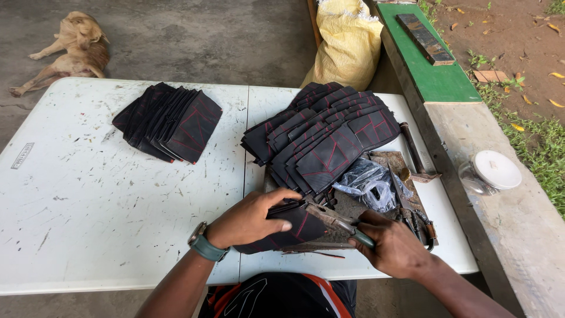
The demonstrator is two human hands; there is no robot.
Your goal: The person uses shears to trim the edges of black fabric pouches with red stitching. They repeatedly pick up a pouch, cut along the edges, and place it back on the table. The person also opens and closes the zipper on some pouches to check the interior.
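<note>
I press a black piece with red stitching [288,229] flat and hold a metal tool [335,221] over it.

The black piece lies on the white surface [118,206], right in front of me, under my left hand [250,221]. My left fingers [279,225] lie flat on it, not curled around it. Its long side runs left to right. My right hand [394,247] is just to the right, fingers closed tight on the tool's green handle. The tool points up and left, and its tip is over the piece's top edge. So my left hand is nearer to the piece. Behind it sits a big fanned pile of black pieces [329,135]. Another pile [170,121] is farther left. A crumpled plastic bag [371,185] lies near my right hand. A dog [70,50] sleeps on the floor.
</note>
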